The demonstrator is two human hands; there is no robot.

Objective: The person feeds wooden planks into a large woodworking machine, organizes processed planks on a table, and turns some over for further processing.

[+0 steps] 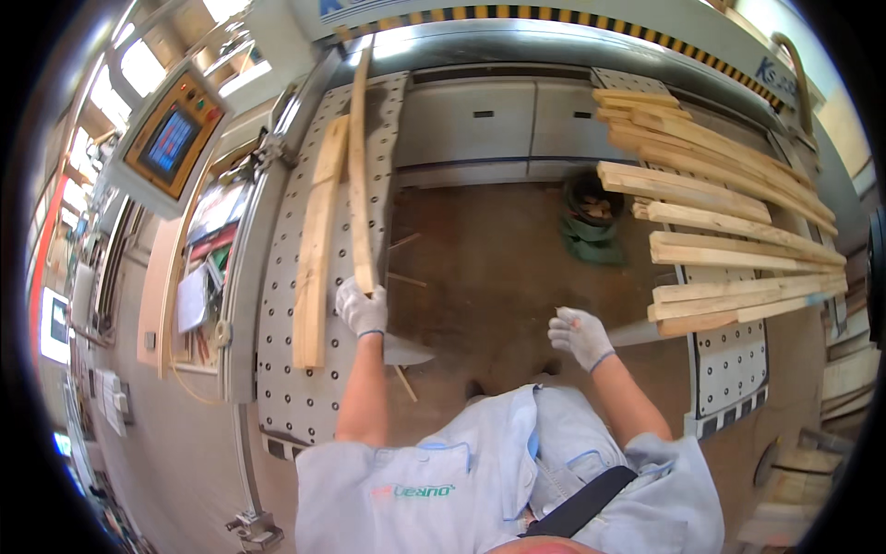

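Note:
My left hand, in a white knit glove, grips the near end of a long narrow wooden strip. The strip's far end reaches under the front beam of a large panel saw. Left of it, wooden boards lie side by side on the perforated left table. My right hand, also gloved, is held over the floor between the two tables, fingers partly curled; a small pale bit shows at its fingertips, too small to tell whether it is held. Several groups of wooden strips lie across the right table.
A control panel with a lit screen stands at the left, above a shelf of papers. A black bin with wood offcuts and a green bag sit between the tables. Thin wood slivers lie on the floor near the left table.

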